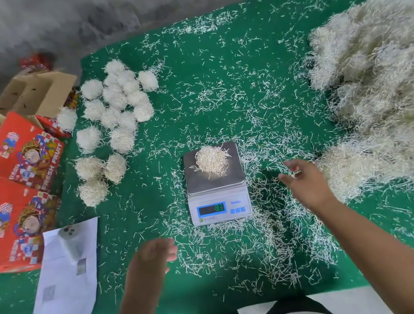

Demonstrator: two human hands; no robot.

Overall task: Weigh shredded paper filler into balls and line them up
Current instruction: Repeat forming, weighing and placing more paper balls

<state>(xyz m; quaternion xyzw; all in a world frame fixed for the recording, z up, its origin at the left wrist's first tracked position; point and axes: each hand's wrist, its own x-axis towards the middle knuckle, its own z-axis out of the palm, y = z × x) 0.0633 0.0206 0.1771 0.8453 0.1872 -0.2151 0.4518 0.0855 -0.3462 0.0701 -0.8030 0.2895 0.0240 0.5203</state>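
Green table covering point(216, 86) is lying strewn with paper strands, grey wall standing behind. A pale, shaggy ball point(212, 162) is sitting on the scale point(218, 198). Finished balls point(115, 109) are clustering far left. Right hand point(307, 183) is hovering, fingers spread; left hand point(153, 259) is blurring, fingers loosely curled, empty.

- The single head view looks forward and steeply down from above the near edge of the green table point(214, 78).
- It faces the far grey wall point(94, 16) at the top of frame.
- The wide lens bends the edges.
- The scale point(215, 182) sits near centre, within arm's reach.
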